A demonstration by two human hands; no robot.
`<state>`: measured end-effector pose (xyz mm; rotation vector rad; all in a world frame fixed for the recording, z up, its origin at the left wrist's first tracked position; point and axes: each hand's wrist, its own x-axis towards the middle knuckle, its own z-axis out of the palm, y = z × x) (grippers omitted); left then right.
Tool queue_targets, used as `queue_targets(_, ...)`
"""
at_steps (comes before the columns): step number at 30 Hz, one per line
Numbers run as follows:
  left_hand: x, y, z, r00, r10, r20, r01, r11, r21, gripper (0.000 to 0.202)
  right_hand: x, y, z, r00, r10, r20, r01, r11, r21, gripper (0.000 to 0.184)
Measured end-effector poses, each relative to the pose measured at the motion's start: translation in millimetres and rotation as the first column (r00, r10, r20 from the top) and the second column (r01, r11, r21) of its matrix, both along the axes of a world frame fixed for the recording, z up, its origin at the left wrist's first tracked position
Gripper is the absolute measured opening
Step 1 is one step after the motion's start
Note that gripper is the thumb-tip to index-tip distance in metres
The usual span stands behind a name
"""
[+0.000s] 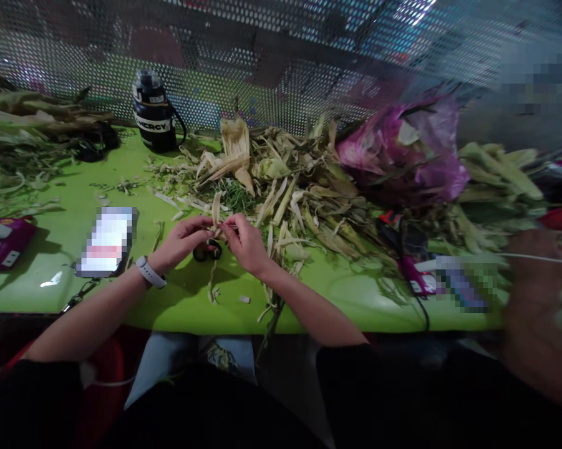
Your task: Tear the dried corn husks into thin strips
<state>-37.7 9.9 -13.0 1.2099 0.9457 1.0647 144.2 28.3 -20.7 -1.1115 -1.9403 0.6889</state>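
Both my hands meet above the green table, fingers pinched on a pale corn husk strip that stands up between them. My left hand grips it from the left, a white watch on that wrist. From the other side my right hand pinches the same piece. A twisted husk braid hangs below the fingers toward the table. Just under my hands lies a pair of black-handled scissors, partly hidden. Behind them spreads a heap of dry corn husks.
A black bottle stands at the back left. A phone and a purple tissue pack lie on the left. At the right are a pink plastic bag, another tissue pack and another person's arm. A perforated metal panel rises behind.
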Motion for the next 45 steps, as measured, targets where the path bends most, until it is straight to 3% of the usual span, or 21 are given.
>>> queue_targets(6,4.8,3.2,-6.7,0.990,0.125,-0.069,-0.116,0.986,0.123,0.034,-3.2,0.9,-4.7,0.990,-0.001,-0.140,-0.024,0.983,-0.180,0.035)
queue_targets(9,-2.4,8.8,-6.7,0.980,0.183,-0.073,-0.176,0.980,0.097,0.039,0.5,6.2,-5.1,0.992,0.000,-0.128,-0.021,0.986,-0.163,0.040)
queue_targets(11,-8.2,12.9,-6.9,0.972,0.226,-0.063,-0.221,0.972,0.085,0.041,3.9,9.7,-4.2,0.998,0.015,-0.055,-0.019,0.997,-0.075,0.047)
queue_targets(15,-15.3,18.0,-8.8,0.939,0.301,-0.165,-0.272,0.946,0.178,0.035,7.3,11.9,-4.8,0.979,0.045,0.199,-0.092,0.968,0.233,0.021)
queue_targets(18,-15.9,17.9,-9.2,0.914,0.287,-0.286,-0.225,0.946,0.232,0.032,6.5,9.4,-6.3,0.936,-0.037,0.349,-0.121,0.899,0.420,0.024)
queue_targets(21,-15.5,15.8,-7.9,0.905,0.206,-0.372,-0.117,0.961,0.249,0.036,5.3,6.9,-6.2,0.903,-0.125,0.411,-0.164,0.783,0.600,0.022)
queue_targets(23,-15.6,14.3,-6.7,0.898,0.132,-0.419,-0.022,0.966,0.258,0.039,4.8,6.4,-6.1,0.889,-0.129,0.439,-0.225,0.712,0.665,0.021)
queue_targets(25,-16.0,13.2,-5.6,0.883,0.072,-0.463,0.068,0.958,0.278,0.039,4.4,7.2,-7.5,0.874,-0.114,0.472,-0.272,0.691,0.670,0.023)
queue_targets(27,-16.5,12.5,-4.3,0.876,0.043,-0.481,0.122,0.944,0.306,0.038,3.7,8.7,-10.5,0.868,-0.105,0.485,-0.273,0.714,0.644,0.024)
queue_targets(30,-16.3,10.8,-1.9,0.895,0.018,-0.446,0.140,0.937,0.319,0.041,2.3,11.0,-16.1,0.899,-0.077,0.432,-0.203,0.800,0.564,0.028)
queue_targets(35,-13.4,7.0,2.5,0.973,-0.053,-0.225,0.107,0.967,0.233,0.052,1.1,11.1,-18.1,0.988,0.051,0.148,-0.104,0.922,0.373,0.034)
queue_targets(39,-12.1,7.8,3.8,0.996,-0.036,-0.078,0.039,0.999,0.036,0.042,0.7,9.4,-16.2,0.995,0.088,0.036,-0.095,0.943,0.320,0.031)
queue_targets(42,-11.6,8.9,4.9,0.993,-0.119,-0.005,0.118,0.985,-0.128,0.027,-0.4,8.3,-16.1,0.995,0.094,0.015,-0.094,0.940,0.327,0.031)
queue_targets(45,-9.1,7.8,6.3,0.986,-0.148,0.072,0.158,0.975,-0.159,0.030,-1.1,7.0,-15.0,0.995,0.101,-0.008,-0.093,0.947,0.308,0.033)
